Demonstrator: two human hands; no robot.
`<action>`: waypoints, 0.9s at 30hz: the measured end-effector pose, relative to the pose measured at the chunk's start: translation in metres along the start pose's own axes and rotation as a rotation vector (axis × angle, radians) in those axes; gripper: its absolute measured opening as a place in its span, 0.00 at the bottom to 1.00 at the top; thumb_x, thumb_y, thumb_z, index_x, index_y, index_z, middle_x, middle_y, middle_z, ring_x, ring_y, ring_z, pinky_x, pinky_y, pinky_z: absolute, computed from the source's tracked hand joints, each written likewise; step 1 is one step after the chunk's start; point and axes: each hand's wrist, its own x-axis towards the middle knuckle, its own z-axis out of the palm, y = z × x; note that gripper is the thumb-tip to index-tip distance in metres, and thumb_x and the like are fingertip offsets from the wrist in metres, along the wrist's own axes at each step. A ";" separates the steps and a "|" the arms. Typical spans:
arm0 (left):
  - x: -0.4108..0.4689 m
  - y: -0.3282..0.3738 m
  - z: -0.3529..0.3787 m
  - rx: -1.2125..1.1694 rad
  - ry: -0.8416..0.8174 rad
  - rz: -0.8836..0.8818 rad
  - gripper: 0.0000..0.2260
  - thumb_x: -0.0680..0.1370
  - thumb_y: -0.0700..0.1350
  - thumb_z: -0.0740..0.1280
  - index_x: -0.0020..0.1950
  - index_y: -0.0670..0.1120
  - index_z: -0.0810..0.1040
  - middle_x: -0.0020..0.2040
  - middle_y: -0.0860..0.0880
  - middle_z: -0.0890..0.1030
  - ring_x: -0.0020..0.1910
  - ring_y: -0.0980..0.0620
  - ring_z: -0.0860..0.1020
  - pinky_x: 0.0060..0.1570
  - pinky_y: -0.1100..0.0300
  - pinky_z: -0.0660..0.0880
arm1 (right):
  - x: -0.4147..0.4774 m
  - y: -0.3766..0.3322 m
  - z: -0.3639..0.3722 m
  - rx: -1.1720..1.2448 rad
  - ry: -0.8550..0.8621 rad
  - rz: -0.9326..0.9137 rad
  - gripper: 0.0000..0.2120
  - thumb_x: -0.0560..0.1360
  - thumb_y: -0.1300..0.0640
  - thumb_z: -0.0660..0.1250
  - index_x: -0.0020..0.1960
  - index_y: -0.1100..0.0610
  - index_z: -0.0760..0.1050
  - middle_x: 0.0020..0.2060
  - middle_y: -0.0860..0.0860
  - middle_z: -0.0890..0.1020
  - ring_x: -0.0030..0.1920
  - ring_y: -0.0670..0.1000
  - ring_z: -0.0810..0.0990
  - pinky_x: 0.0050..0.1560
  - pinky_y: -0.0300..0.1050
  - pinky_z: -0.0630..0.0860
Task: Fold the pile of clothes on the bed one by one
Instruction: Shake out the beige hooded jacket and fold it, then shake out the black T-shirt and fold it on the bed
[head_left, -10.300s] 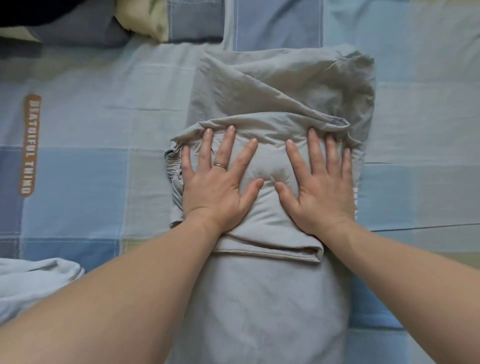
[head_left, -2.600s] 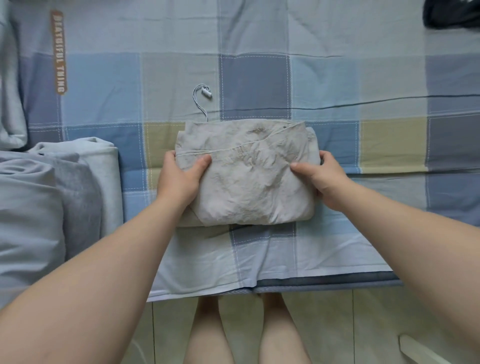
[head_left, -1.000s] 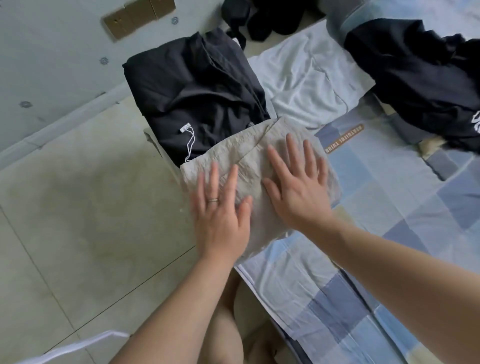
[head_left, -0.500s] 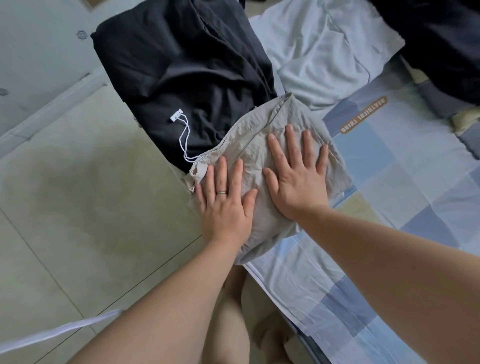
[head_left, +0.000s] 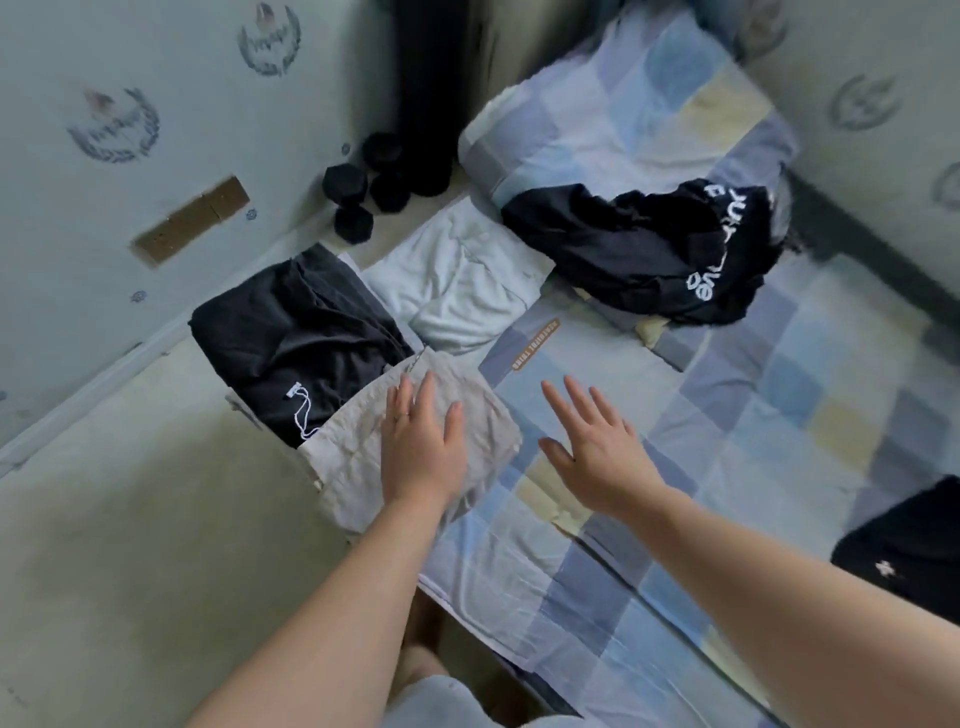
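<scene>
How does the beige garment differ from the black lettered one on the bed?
The beige garment is folded flat; the black lettered garment lies crumpled. The beige garment is plain; the black lettered garment bears white lettering. The left hand rests on the beige garment; nothing touches the black lettered garment. Neither is gripped.

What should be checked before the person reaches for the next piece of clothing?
1. The folded beige cloth lies beside the folded black garment: ok.
2. Support under its floor-side edge: cannot tell, hidden.
3. The left hand is empty: ok, open, flat over the beige cloth.
4. The right hand is empty: ok, open above the checked blue bedsheet.
5. Next piece in sight: ok, a crumpled black garment with white lettering lies farther up the bed.
</scene>
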 end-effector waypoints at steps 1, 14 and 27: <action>-0.005 0.024 -0.003 -0.028 0.001 0.058 0.25 0.85 0.56 0.55 0.82 0.53 0.57 0.83 0.48 0.52 0.82 0.51 0.47 0.79 0.50 0.49 | -0.018 0.012 -0.016 0.018 0.038 0.028 0.31 0.84 0.40 0.52 0.81 0.40 0.41 0.82 0.46 0.43 0.81 0.54 0.44 0.77 0.56 0.52; -0.095 0.257 0.039 0.308 -0.168 0.629 0.28 0.83 0.61 0.54 0.82 0.60 0.51 0.83 0.52 0.45 0.81 0.51 0.40 0.79 0.46 0.42 | -0.190 0.164 -0.114 0.111 0.383 0.209 0.31 0.83 0.40 0.53 0.80 0.38 0.41 0.81 0.44 0.43 0.81 0.53 0.43 0.78 0.61 0.45; -0.102 0.367 0.115 0.454 -0.230 0.764 0.28 0.83 0.61 0.56 0.81 0.64 0.49 0.83 0.54 0.45 0.81 0.52 0.39 0.78 0.43 0.39 | -0.215 0.252 -0.136 0.204 0.553 0.252 0.31 0.83 0.39 0.52 0.80 0.36 0.39 0.81 0.42 0.41 0.81 0.52 0.41 0.78 0.61 0.41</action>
